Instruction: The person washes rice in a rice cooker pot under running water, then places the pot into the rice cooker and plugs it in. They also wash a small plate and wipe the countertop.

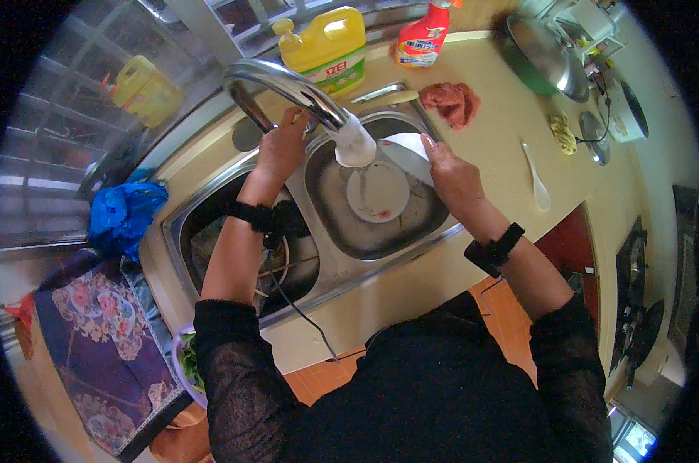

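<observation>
My right hand point(456, 176) grips the rim of a white bowl point(408, 155), tilted over the right basin of a steel double sink point(332, 267). Behind the chrome faucet point(286, 87), my left hand point(283, 144) has its fingers around something at the faucet's base, probably its handle, mostly hidden. A thin stream seems to fall from the white spout tip point(354, 144). Below it a pale round dish point(378, 194) with a small reddish spot lies in the right basin. The left basin holds several dark, partly hidden things.
Behind the sink stand a yellow detergent jug point(326, 49) and a red spray bottle point(423, 37). A reddish cloth point(451, 104) and a white spoon point(536, 179) lie to the right. A blue plastic bag point(124, 214) sits left; a black cable point(306, 318) hangs over the front edge.
</observation>
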Available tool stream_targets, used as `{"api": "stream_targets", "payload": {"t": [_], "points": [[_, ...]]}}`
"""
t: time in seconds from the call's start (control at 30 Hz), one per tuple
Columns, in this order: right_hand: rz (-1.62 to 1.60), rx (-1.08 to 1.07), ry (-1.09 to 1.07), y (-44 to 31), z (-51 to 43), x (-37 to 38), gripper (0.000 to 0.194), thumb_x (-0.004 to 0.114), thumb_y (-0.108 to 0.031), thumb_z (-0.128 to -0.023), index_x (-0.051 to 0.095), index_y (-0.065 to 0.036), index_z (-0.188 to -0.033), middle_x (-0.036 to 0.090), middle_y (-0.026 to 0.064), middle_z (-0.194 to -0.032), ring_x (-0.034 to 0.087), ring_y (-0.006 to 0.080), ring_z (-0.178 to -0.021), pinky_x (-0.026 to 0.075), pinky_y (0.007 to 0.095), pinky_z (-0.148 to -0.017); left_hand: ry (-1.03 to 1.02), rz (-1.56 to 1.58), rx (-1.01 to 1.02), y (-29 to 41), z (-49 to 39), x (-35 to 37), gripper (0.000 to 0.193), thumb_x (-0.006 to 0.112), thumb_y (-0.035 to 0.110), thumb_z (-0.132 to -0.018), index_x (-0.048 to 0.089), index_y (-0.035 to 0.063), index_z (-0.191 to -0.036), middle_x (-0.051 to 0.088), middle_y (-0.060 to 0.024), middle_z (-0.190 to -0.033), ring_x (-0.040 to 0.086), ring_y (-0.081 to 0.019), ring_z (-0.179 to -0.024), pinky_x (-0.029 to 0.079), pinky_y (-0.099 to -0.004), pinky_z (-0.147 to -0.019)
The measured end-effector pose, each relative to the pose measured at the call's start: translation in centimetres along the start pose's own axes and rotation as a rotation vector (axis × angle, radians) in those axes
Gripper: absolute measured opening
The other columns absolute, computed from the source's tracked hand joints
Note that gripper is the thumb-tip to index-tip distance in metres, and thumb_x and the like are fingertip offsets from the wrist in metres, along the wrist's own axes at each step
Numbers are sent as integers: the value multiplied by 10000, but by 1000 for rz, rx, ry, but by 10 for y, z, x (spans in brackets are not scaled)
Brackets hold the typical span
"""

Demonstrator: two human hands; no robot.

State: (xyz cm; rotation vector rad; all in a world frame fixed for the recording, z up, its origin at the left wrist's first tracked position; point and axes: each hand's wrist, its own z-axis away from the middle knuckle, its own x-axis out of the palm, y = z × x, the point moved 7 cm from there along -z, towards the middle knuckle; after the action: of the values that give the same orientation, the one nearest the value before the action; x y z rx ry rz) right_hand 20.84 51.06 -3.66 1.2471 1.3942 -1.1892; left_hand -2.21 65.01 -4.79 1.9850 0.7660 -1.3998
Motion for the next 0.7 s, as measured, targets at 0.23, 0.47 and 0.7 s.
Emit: {"api": "stream_targets", "payload": {"t": [0.23, 0.47, 0.7], "points": [[-1180, 470, -276, 5, 28, 61, 316, 416, -129, -800, 485, -1, -1081, 578, 92, -771, 557, 177, -607, 474, 307, -505, 153, -43, 190, 0, -6, 22, 205, 475, 16, -709, 560, 58, -891, 563, -124, -923, 599, -309, -751, 497, -403, -607], [-1480, 691, -442, -25, 49, 86, 290, 407, -208, -872, 465, -17, -1082, 567, 61, -840, 558, 131, -658, 474, 250, -510, -31, -80, 177, -15, -18, 55, 115, 525, 109, -752, 560, 101, -862, 591, -66, -833, 565, -241, -833, 444, -344, -740], [-1491, 744, -493, -28, 54, 86, 306, 407, -173, -853, 465, -13, -1107, 577, 90, -901, 582, 179, -749, 505, 314, -574, 233, -39, 296, -15, -14, 54, 117, 494, 53, -695, 599, 43, -746, 598, -128, -741, 595, -297, -734, 489, -395, -610]]}}
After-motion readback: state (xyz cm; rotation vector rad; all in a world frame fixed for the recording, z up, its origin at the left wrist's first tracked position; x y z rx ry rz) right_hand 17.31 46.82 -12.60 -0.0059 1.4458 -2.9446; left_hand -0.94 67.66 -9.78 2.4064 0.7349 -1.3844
